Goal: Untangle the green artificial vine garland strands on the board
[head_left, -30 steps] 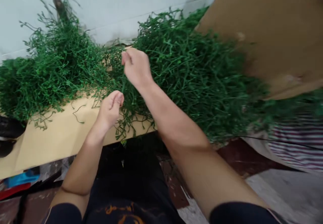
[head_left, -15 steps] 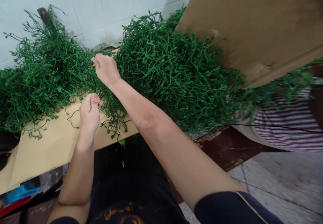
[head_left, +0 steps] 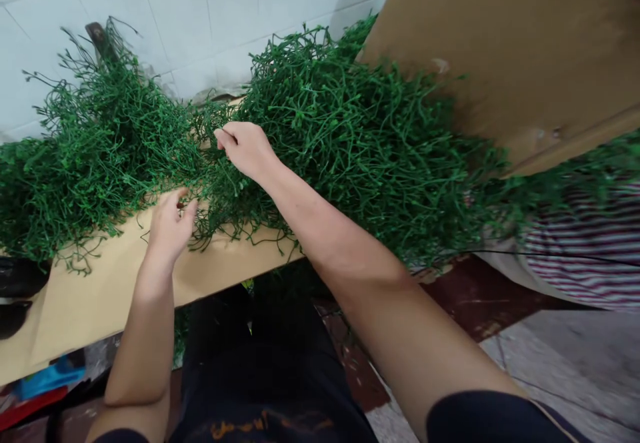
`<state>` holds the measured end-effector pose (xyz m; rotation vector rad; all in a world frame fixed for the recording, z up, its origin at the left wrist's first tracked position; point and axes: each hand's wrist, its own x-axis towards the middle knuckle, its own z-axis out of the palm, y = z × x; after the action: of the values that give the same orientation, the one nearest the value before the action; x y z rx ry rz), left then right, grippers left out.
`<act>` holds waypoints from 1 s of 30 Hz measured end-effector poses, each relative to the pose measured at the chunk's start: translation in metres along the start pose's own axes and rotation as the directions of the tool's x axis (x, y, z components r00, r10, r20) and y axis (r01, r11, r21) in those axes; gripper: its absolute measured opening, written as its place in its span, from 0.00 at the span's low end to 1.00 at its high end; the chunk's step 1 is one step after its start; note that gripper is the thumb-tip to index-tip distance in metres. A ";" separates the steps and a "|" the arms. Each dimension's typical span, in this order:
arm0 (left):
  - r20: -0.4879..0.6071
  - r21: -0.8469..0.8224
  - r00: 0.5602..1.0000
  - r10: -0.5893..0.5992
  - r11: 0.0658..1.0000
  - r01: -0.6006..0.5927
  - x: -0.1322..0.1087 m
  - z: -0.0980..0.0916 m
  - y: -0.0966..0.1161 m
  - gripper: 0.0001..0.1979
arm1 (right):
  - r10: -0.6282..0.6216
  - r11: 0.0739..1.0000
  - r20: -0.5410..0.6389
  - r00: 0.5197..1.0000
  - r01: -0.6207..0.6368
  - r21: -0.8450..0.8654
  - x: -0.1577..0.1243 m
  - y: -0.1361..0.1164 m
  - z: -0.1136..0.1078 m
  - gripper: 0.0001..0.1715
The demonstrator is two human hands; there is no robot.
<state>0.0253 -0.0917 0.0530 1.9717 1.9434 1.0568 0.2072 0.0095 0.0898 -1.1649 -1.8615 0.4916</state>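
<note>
Two heaps of thin green artificial plant sprigs, a left heap (head_left: 100, 156) and a larger right heap (head_left: 345, 130), lie on a cardboard sheet (head_left: 95, 296). In the gap between them is my right hand (head_left: 247, 150), its fingers curled together at the right heap's left edge. What they pinch is hidden. Loose sprigs (head_left: 225, 196) spread just below it. Lower and to the left, my left hand (head_left: 170, 223) hovers over the cardboard beside the left heap. Its thumb stands apart from the fingers, and I see nothing held in it.
A large upright cardboard piece (head_left: 500, 50) leans over the right heap. White wall tiles (head_left: 170, 10) run behind. Striped fabric (head_left: 590, 243) and a thin black cable (head_left: 540, 254) are at the right. Below the cardboard's left edge lie blue (head_left: 50, 376) and red items (head_left: 35, 406).
My right hand has moved right and slightly down, toward the larger heap. My left hand has opened from a closed grip and shifted slightly left. Loose sprigs between the hands now spread farther right.
</note>
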 end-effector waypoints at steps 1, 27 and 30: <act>-0.043 0.026 0.999 -0.012 1.000 0.013 0.005 -0.002 0.001 0.18 | -0.002 1.000 0.034 0.999 0.002 0.017 -0.004 -0.004 0.002 0.19; 0.032 -0.432 0.998 -0.050 0.900 0.059 0.024 0.033 0.024 0.10 | 0.066 0.984 0.232 0.971 -0.102 0.145 -0.069 -0.008 0.015 0.15; 0.105 -0.461 0.994 -0.039 0.883 0.084 0.024 0.033 0.021 0.10 | 0.029 0.990 0.176 0.984 -0.053 0.130 -0.070 -0.003 0.020 0.15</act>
<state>0.0586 -0.0607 0.0497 1.6488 1.5101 1.2481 0.2022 -0.0502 0.0485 -1.1012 -1.9220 0.7518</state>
